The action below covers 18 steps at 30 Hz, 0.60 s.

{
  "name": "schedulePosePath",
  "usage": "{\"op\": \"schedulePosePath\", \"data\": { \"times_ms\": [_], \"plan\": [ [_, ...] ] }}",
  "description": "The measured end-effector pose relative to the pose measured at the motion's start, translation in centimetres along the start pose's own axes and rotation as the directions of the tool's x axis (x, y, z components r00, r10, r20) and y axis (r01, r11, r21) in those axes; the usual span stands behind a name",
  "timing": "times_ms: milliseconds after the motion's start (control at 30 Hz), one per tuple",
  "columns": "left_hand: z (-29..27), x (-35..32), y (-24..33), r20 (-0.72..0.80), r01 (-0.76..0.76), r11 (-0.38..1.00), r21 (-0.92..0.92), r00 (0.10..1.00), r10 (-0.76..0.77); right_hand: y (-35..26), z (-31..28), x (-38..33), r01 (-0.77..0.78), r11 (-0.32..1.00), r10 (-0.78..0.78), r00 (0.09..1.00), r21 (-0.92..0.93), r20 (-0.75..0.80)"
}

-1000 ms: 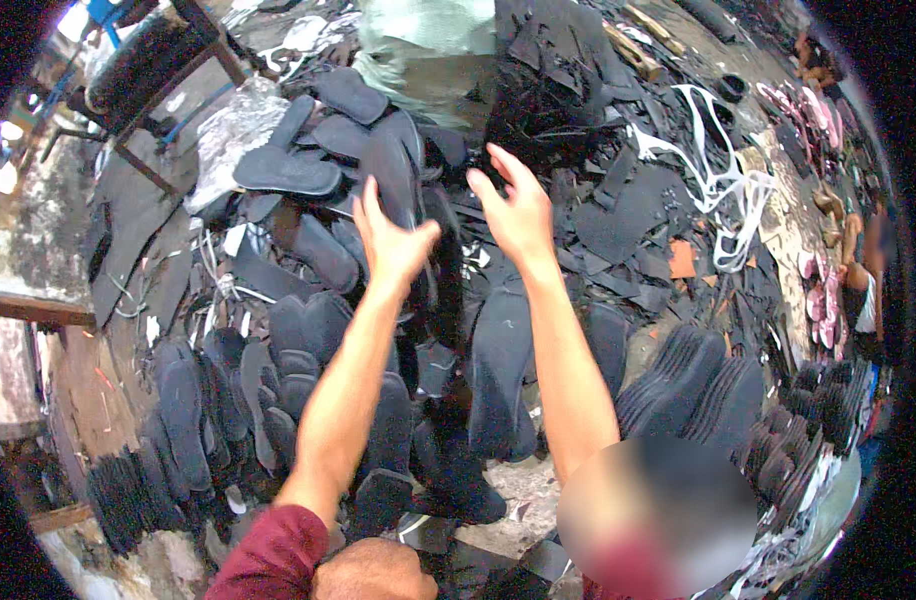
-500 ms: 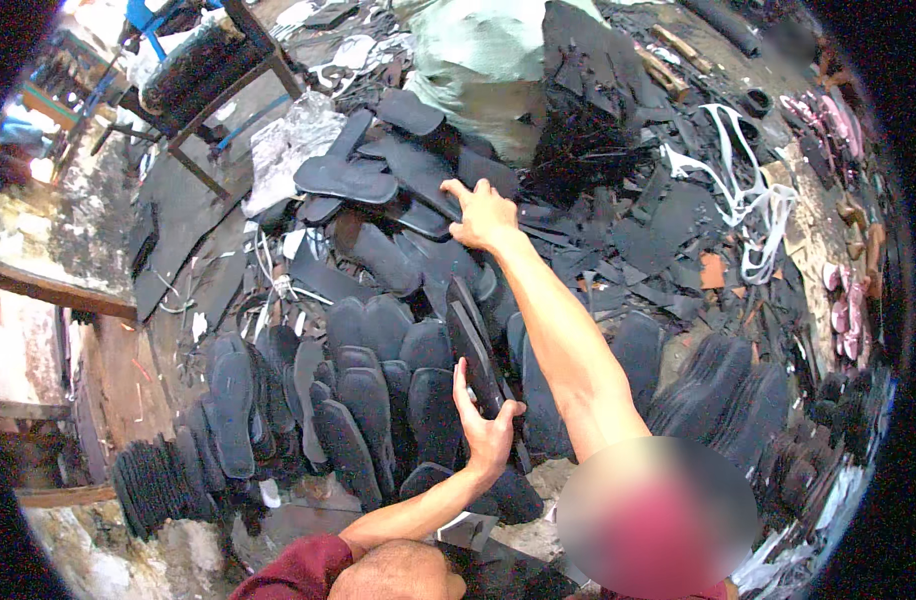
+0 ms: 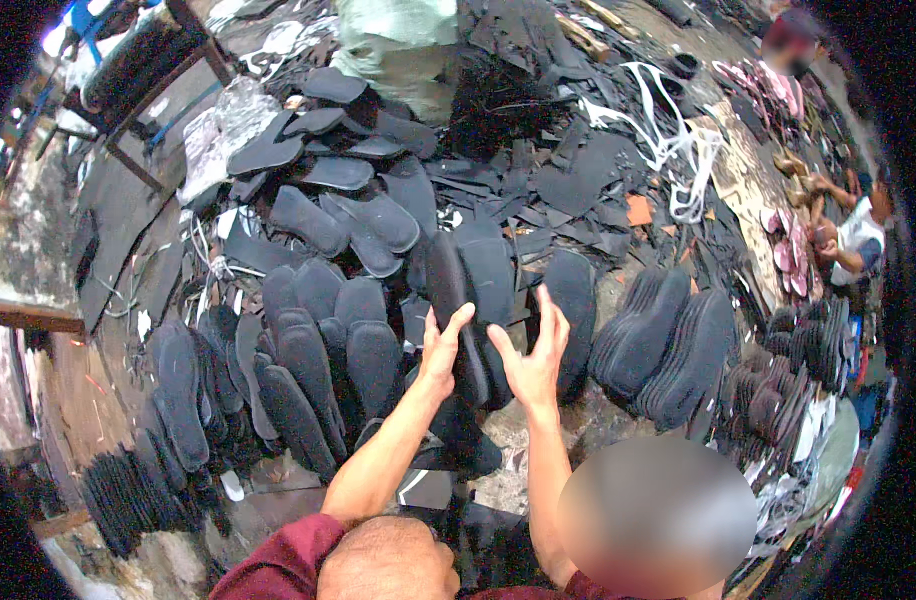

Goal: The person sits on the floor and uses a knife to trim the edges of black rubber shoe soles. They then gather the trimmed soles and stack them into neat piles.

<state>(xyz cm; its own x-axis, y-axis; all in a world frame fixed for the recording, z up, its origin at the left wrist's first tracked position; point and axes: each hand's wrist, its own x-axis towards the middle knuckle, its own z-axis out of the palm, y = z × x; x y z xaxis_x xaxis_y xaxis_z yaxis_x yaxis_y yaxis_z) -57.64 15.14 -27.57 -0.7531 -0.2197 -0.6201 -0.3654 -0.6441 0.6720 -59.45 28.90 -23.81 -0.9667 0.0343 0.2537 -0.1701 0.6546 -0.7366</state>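
Observation:
My left hand point(image 3: 441, 355) is closed around a small bunch of black shoe soles point(image 3: 446, 270), held upright on edge in front of me. Just to their right is my right hand point(image 3: 534, 355), its thumb and fingers spread and nothing in its grasp. Another dark sole point(image 3: 488, 265) stands behind the gap between my hands. Beyond them lies a loose heap of black soles point(image 3: 338, 172). Upright rows of soles point(image 3: 303, 360) stand to the left of my left hand, and a single sole point(image 3: 568, 300) stands right behind my right fingers.
Neat stacks of soles point(image 3: 643, 335) stand at the right. Black sheet offcuts point(image 3: 578, 180) cover the floor beyond, near a pale green sack point(image 3: 398, 50) and white strip scraps point(image 3: 658, 120). A metal-framed stand point(image 3: 143, 75) is far left. Another person point(image 3: 858, 235) works at far right.
My right hand has come back from the heap to beside the held soles, fingers spread. My left hand still grips them. The view has shifted right, bringing other people into sight.

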Motion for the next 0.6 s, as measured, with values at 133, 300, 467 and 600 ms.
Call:
{"op": "schedulePosePath", "data": {
  "times_ms": [133,300,467,600],
  "plan": [
    [2.0,-0.2,0.6,0.079,0.1,0.995,-0.022,0.992,-0.098,2.7,1.5,1.6,-0.387,0.872,0.22,0.857,0.3,0.467],
    [2.0,1.1,-0.5,0.173,-0.137,0.977,0.164,0.979,0.108,3.8,0.0,1.5,-0.896,-0.012,0.21,0.432,0.444,0.877],
    [2.0,1.5,0.2,-0.104,0.127,0.956,0.265,0.989,-0.102,3.8,-0.5,3.2,-0.706,0.481,0.307,0.691,0.519,0.655],
    [-0.2,0.6,0.0,0.278,0.083,0.996,0.031,0.956,-0.089,2.0,-0.6,2.0,-0.638,0.45,0.093,0.729,0.625,0.678]
  ]
}}
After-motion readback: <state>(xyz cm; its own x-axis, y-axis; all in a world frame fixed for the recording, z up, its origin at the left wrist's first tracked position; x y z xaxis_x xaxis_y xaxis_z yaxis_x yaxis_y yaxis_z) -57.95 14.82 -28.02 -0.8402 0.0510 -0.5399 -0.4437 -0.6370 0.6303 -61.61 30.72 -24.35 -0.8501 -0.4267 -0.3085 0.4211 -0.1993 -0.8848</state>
